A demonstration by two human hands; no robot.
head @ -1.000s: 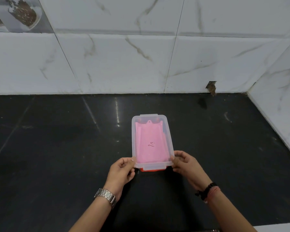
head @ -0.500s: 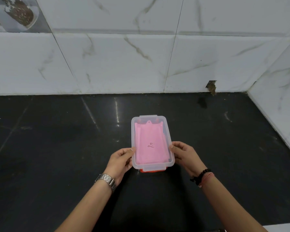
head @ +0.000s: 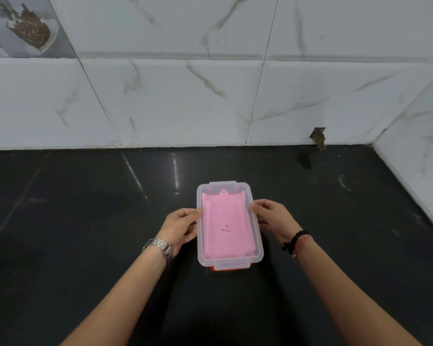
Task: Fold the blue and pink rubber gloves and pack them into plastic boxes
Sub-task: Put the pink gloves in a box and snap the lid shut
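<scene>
While both hands grip, clear box (head: 229, 260), pink glove (head: 225, 226) inside

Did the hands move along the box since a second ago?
Yes. Both the left hand and right hand slid from the plastic box's near corners to its long sides, towards the wall.
</scene>
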